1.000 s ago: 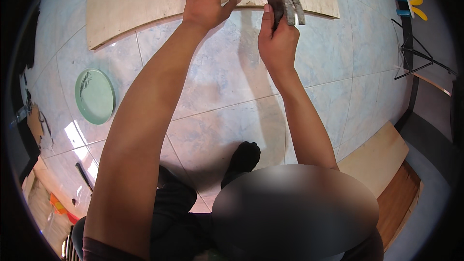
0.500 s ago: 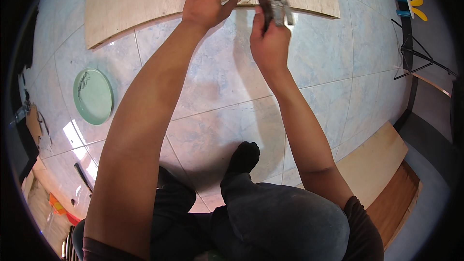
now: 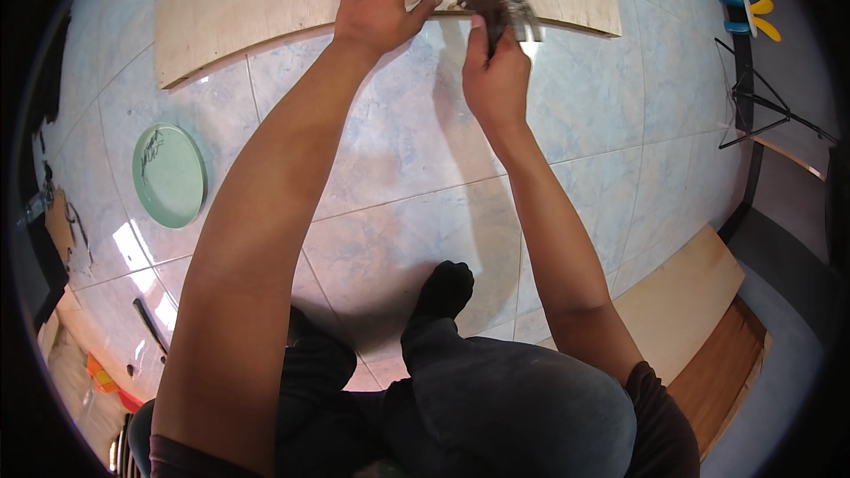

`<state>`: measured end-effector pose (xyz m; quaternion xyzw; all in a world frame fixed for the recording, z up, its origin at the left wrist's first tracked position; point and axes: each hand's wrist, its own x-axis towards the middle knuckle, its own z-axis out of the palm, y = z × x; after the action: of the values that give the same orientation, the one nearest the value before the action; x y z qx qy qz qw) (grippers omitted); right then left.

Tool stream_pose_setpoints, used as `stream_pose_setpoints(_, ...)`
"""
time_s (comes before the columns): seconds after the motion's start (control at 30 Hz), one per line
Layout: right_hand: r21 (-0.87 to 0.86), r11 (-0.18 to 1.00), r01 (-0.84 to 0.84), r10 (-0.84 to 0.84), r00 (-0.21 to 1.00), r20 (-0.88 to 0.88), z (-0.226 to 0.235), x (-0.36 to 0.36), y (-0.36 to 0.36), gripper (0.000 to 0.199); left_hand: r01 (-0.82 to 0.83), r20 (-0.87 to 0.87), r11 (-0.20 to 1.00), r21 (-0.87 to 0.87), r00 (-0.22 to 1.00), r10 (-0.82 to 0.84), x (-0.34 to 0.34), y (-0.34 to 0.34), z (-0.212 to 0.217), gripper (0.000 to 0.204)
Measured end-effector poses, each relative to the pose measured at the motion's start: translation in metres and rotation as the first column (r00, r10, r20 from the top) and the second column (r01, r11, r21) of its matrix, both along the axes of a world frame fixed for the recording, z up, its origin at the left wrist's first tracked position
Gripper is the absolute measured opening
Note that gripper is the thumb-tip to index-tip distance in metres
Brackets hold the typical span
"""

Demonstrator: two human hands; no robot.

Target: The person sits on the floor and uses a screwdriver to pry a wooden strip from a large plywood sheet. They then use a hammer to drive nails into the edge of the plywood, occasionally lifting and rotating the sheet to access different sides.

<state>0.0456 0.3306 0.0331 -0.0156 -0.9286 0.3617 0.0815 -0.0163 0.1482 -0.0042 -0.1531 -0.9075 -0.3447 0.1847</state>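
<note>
Floor: pale blue, marbled, glossy ceramic tile [image 3: 584,204] fills the centre of the frame, with straight grout lines that bow toward the rim.

Workpiece: a broad, pale plywood board [image 3: 257,9] lies across the upper centre. Its face is smooth with faint grain; its near edge is thick and appears curved, an effect attributable to the lens. In my judgement, sound striking here requires the board to be kept flat and unable to creep.

Second panel: a smooth, tan, flat wooden panel [image 3: 682,292] lies at lower right.

Left hand [image 3: 381,2]: resting on the board, fingers bent, thumb and forefinger slightly parted, no object visible between them. The digits should be kept clear of the striking line.

Right hand [image 3: 498,71]: closed firmly around a dark, worn metal claw hammer [image 3: 498,11] at the board's near edge, upper centre. Gripping close to the head favours short, controlled taps, delivered square. The head is blurred; contact cannot be confirmed.

Dish: round, shallow, mint-green, low-rimmed [image 3: 181,190], at left.

Contents: thin, dark slivers [image 3: 153,147], probably nails, gathered toward the dish's upper left.
</note>
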Motion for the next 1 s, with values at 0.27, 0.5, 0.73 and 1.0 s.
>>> stream_pose_setpoints(0.27, 0.018, 1.000, 0.013, -0.014, 0.997, 0.074, 0.001, -0.005, 0.001, 0.039, 0.010, 0.007, 1.000, -0.003, 1.000, -0.010, -0.001, 0.001, 0.002, 0.016)
stream_pose_setpoints(0.5, -0.100, 0.993, 0.056, -0.061, 0.997, -0.044, 0.041, -0.001, -0.008, 0.036, -0.002, 0.004, 0.999, -0.034, 1.000, 0.002, 0.001, -0.004, 0.002, 0.017)
stream_pose_setpoints(0.73, -0.006, 1.000, 0.008, -0.007, 0.999, 0.041, 0.021, -0.006, 0.001, 0.037, 0.004, 0.002, 1.000, -0.015, 1.000, -0.004, 0.000, 0.000, 0.003, 0.016)
stream_pose_setpoints(1.0, 0.173, 0.982, -0.078, 0.080, 0.997, -0.006, -0.004, -0.002, 0.003, 0.035, 0.013, -0.015, 1.000, -0.021, 1.000, -0.013, -0.002, 0.004, 0.003, 0.015)
